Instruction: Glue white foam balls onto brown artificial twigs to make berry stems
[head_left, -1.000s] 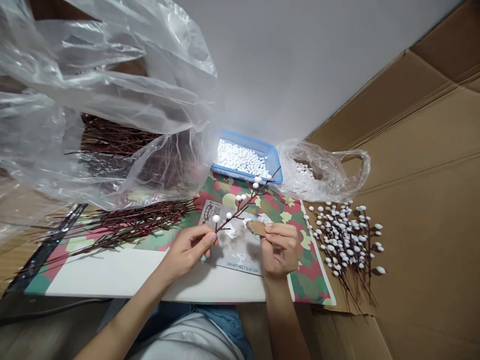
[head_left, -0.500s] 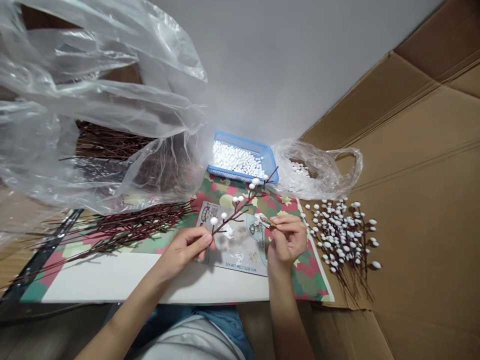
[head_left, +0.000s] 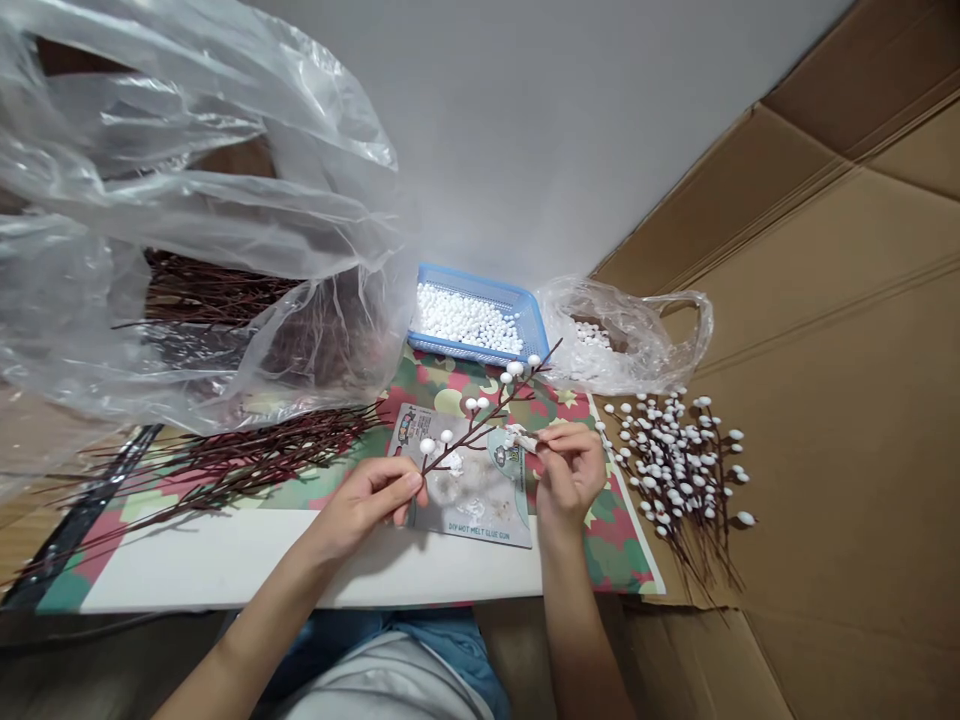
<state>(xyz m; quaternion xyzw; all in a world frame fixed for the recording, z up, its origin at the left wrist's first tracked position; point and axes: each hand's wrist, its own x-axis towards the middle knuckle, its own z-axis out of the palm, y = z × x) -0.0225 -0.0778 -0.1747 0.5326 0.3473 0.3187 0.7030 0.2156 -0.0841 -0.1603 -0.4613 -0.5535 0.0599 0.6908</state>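
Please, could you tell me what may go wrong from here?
The thin dark-brown twig with white round beads is pinched by the left hand only below its lowest beads, so its far part could sway. The small brown stick, coated with white paste-like stuff, appears close to it in the right hand; it might smear an unwanted spot. Some could also drop onto the flat grey printed board below.

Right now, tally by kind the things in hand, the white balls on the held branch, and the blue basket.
Branch in the left hand: 1
White balls on it: 7
Stick in the right hand: 1
Blue basket: 1
Total: 10
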